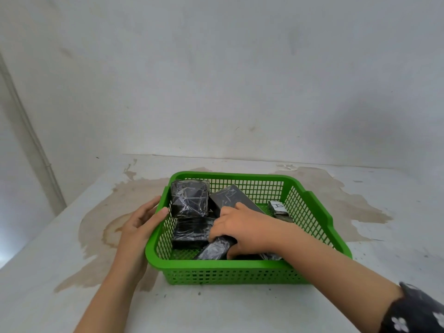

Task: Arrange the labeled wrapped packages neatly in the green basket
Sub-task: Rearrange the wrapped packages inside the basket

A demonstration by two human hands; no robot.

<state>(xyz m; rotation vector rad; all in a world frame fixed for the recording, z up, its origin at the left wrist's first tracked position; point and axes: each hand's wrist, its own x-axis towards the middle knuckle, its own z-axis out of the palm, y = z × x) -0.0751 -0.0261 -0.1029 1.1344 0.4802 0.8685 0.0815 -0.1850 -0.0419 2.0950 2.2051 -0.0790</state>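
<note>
A green plastic basket (242, 269) stands on a white stained surface and holds several black wrapped packages. A bulky one (189, 197) stands on edge at the far left corner, with a flat one (192, 233) in front of it. A long one (230, 195) leans diagonally in the middle. A small package with a white label marked "A" (278, 207) lies at the right. My right hand (240, 228) reaches into the basket and grips a long package (212, 249) near the front. My left hand (141, 223) rests flat against the basket's left wall from outside.
The white surface (72, 272) has large brown stains around the basket. A white wall rises behind it. A pale pipe (36, 145) runs down the wall at the left. The surface's left edge falls away at the left.
</note>
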